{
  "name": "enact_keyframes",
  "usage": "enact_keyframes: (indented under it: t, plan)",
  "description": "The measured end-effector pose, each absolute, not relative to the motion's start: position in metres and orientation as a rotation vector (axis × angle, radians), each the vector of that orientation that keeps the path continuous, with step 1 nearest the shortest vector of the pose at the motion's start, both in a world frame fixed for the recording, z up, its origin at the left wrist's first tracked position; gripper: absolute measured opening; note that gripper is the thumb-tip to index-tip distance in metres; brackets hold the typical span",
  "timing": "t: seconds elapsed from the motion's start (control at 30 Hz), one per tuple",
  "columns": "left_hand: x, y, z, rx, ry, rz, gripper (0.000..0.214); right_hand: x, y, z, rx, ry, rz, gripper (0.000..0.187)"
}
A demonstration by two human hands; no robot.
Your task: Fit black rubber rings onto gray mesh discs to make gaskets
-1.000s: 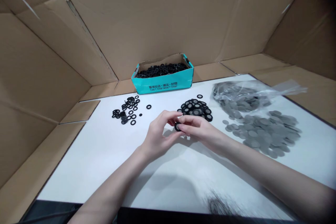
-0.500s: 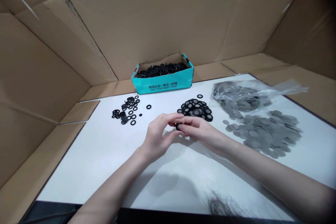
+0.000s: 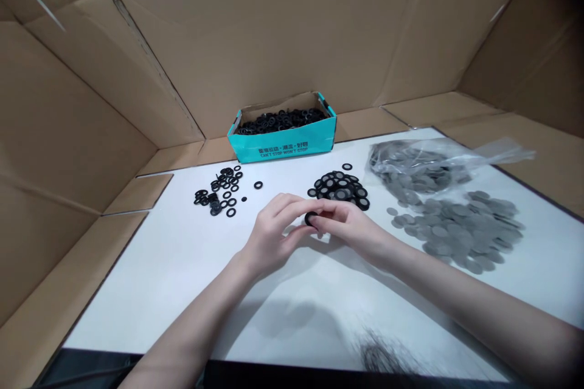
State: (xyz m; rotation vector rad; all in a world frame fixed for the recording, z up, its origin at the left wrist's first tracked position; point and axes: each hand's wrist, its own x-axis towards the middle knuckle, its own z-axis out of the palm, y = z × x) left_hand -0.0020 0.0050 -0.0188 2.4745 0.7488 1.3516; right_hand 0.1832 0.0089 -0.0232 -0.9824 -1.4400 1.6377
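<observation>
Between my fingertips is one black rubber ring point(image 3: 311, 218), held above the white table. My left hand point(image 3: 278, 228) pinches it from the left, thumb below and fingers above. From the other side my right hand point(image 3: 347, 222) grips it with thumb and fingertips. Whether a grey disc sits inside this ring is hidden by the fingers. Just beyond my hands lies a pile of black rings with grey centres point(image 3: 340, 185). Loose grey mesh-like discs point(image 3: 465, 231) are heaped to the right of my right hand.
Loose black rings point(image 3: 223, 188) are scattered at the left, with a single ring point(image 3: 258, 185) apart from them. A turquoise box point(image 3: 285, 147) full of black rings stands at the back. A clear plastic bag point(image 3: 420, 164) of grey discs lies back right. Cardboard walls point(image 3: 274, 30) surround the table.
More of the black ring shows between my fingertips now, as my fingers have shifted slightly around it. The piles, box and bag have stayed in place.
</observation>
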Motion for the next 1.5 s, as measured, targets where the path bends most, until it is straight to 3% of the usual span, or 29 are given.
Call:
enact_keyframes:
  t: [0.43,0.73,1.5]
  plan:
    - [-0.0011,0.0014,-0.019,2.294,0.884,1.34,0.04,0.1823,0.0082,-0.0238,-0.961,-1.435,1.504,0.031]
    - [0.0029,-0.001,-0.017,2.054,0.929,1.218,0.027,0.1804,0.011,-0.0322,-0.939,-1.567,1.254,0.022]
    - [-0.0014,0.0024,-0.0162,2.214,0.908,1.191,0.016,0.1833,0.0075,-0.0269,-0.869,-1.801,0.883,0.006]
